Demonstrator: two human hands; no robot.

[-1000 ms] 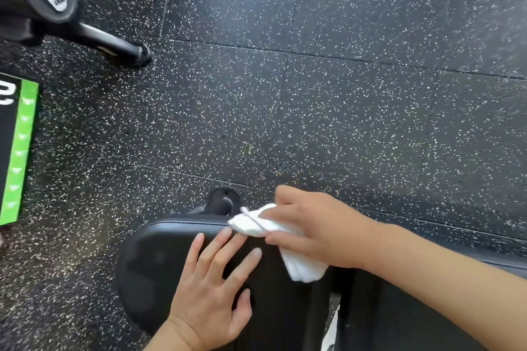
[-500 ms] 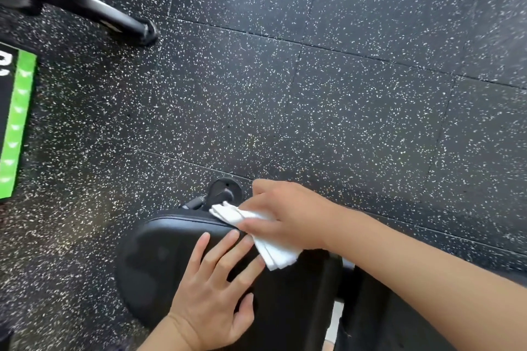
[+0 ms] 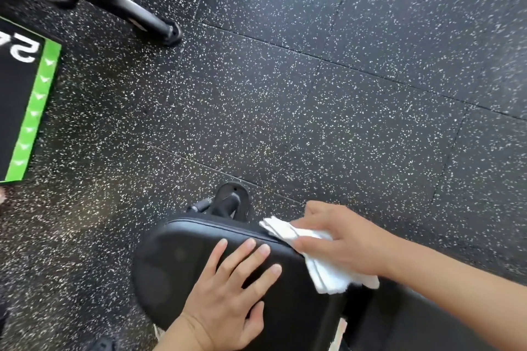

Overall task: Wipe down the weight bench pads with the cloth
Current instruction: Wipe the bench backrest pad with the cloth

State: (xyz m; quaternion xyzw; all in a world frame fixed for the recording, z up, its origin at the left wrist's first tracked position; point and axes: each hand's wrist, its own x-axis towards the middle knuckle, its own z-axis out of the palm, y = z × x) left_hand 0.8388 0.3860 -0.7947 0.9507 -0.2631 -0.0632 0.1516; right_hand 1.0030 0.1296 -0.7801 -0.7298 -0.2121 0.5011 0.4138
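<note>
The right hand (image 3: 339,242), grasping the folded cloth (image 3: 322,265), has slid back right along the seat pad (image 3: 182,265) edge since a moment ago. The left hand (image 3: 228,296) stays flat and released on the pad, so wiping continues.

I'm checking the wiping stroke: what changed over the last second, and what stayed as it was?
The right hand, gripping the white cloth, slid along the far edge of the seat pad, first toward its rounded end, then back toward the gap between the pads. Nothing was picked up or released. The left hand stayed flat on the seat pad, fingers spread.
</note>
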